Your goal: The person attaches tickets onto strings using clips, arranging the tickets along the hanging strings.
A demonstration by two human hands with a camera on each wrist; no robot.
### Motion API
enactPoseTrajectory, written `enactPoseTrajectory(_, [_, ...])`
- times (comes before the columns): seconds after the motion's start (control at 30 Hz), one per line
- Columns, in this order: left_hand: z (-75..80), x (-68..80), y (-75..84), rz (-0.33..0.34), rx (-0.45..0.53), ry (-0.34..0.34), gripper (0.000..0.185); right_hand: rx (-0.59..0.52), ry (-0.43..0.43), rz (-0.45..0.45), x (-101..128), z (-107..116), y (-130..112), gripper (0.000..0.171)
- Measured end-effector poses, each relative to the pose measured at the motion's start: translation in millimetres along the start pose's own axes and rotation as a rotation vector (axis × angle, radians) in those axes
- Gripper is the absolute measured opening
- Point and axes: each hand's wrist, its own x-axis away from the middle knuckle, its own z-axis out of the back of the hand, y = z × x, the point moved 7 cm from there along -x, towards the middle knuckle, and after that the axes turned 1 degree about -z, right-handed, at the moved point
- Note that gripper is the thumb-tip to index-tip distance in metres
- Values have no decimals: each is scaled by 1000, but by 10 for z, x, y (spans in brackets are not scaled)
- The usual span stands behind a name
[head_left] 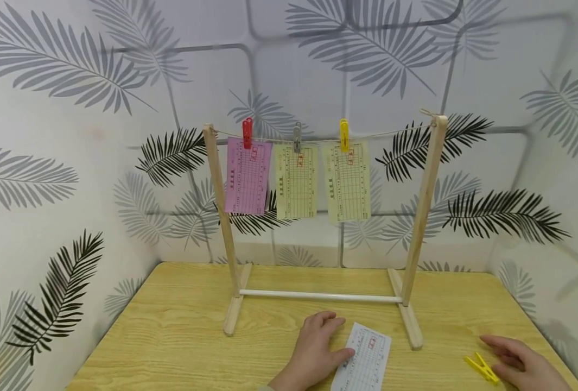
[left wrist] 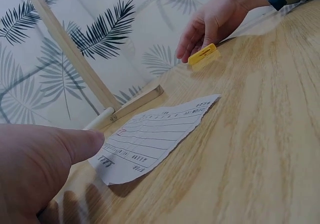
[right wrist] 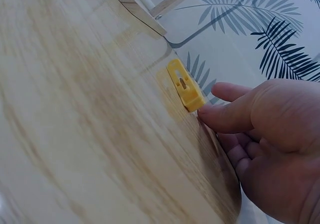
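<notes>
Lying flat on the wooden table [head_left: 181, 331], the white slip [head_left: 364, 358] sits near the front edge, just ahead of the right foot of the wooden rack [head_left: 418, 217], with bare tabletop open to its left and between it and the yellow clothespin [head_left: 482, 369]. The clothespin lies close to the table's right edge, well apart from the slip. The left hand [head_left: 315, 353] rests palm down on the table at the slip's left side, fingers relaxed and slightly spread, thumb tip at or touching the paper's left edge; it grips nothing. The left wrist view shows the slip's near end slightly lifted and curled off the surface. The right hand [head_left: 525, 364] lies just right of the clothespin, fingers loosely extended; the right wrist view shows the thumb tip touching the near end of the clothespin [right wrist: 184, 86], with no closed grip on it. Behind, the rack stands square to the front edge, its string carrying a pink slip [head_left: 247, 176] under a red clothespin [head_left: 247, 133], a yellowish slip [head_left: 296, 182] under a grey clothespin [head_left: 297, 137], and a second yellowish slip [head_left: 347, 182] under a yellow peg [head_left: 344, 134]. The string is free to the right of the third slip.
</notes>
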Motion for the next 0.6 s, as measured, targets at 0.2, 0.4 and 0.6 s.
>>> enactPoseTrajectory(0.2, [-41, 8, 14, -4, -52, -52, 69, 25, -23, 106, -13, 12, 27, 66])
enactPoseTrajectory(0.4, [-55, 18, 22, -18, -80, -101, 76, -36, -75, 196, -22, 10, 53, 64])
enactPoseTrajectory(0.6, [-68, 25, 19, -2, -70, -135, 78, 23, -135, 279, -20, 13, 35, 52])
